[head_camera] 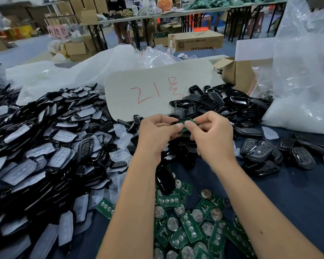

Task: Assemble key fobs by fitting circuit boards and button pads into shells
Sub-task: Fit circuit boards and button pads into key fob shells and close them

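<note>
Both your hands pinch one small green circuit board against a black plastic shell, just above the frame's centre.

Your left hand [155, 129] curls round the black plastic fob shell [176, 122] from the left, while your right hand [209, 131] clamps thumb and fingertips on the small green circuit board [186, 126] lying on it. Below your forearms, at the lower centre, loose green boards with round silver coin cells [191, 227] litter the dark blue tabletop [288, 193]. A big heap of black shells with translucent white button pads [41, 156] fills the left side. Empty black shells [213, 103] pile up at centre right, beside a white card marked in red [148, 90].
</note>
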### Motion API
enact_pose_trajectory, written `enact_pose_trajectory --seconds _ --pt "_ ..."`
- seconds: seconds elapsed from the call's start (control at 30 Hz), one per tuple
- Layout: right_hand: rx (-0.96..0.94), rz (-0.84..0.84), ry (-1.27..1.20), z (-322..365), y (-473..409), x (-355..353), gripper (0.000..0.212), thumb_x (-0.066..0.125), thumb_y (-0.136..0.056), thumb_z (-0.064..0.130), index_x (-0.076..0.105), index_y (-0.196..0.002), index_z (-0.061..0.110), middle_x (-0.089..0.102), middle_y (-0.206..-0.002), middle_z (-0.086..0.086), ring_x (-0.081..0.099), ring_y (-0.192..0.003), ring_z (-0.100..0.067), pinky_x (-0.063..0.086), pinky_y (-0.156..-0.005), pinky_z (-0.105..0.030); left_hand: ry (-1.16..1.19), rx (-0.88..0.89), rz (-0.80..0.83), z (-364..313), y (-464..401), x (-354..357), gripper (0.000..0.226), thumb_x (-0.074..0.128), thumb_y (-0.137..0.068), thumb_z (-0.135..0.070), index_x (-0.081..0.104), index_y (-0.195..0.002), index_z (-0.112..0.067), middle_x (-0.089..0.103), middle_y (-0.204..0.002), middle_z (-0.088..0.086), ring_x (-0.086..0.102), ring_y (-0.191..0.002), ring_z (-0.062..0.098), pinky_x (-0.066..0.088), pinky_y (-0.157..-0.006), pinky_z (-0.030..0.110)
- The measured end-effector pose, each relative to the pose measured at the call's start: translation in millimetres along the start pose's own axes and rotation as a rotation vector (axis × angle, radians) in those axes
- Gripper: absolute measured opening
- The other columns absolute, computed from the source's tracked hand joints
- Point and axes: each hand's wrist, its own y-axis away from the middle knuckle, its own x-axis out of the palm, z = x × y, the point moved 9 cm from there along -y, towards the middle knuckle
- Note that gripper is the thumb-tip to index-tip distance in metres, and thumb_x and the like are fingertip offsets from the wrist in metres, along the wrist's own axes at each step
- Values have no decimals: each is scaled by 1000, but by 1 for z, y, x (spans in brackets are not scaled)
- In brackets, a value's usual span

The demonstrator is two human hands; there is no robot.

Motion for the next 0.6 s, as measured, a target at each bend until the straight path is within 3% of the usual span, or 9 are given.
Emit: enact_pose_trajectory --seconds 0.1,0.23,0.37,0.47,0.6 --pt "-7 10 39 1 0 1 17 79 -90 29 65 -85 20 71 -65 -2 67 -58 -17 54 -59 -36 -43 4 13 0 0 -1 14 83 -80 3 73 -86 -5 70 -63 3 68 -56 14 53 -55 18" --pt "-27 -38 80 2 3 0 31 82 -87 32 53 -95 23 68 -62 -1 65 -57 -16 53 -63 -32 -65 8 26 2 0 -1 14 83 -81 -1 73 -90 -5 73 -69 5 71 -66 20 62 -75 31" --pt "55 -21 116 -5 0 -5 44 88 -76 48 57 -96 24 65 -60 0 61 -49 -16 47 -54 -27 -72 28 68 -3 0 -7 14 83 -81 1 73 -87 -6 73 -76 14 70 -69 26 59 -76 36" --pt "130 86 -36 -10 0 3 29 91 -76 42 71 -88 24 66 -64 -2 56 -43 -14 46 -44 -27 -78 29 112 -7 1 -12 13 81 -82 3 73 -88 -5 73 -79 16 70 -67 23 58 -78 40" --pt "188 321 -359 -5 6 26 6 80 -90 13 80 -96 14 73 -75 -6 61 -55 -14 50 -46 -23 -69 29 156 -13 4 -17 11 79 -83 3 74 -90 -4 72 -78 13 67 -66 20 58 -72 33"
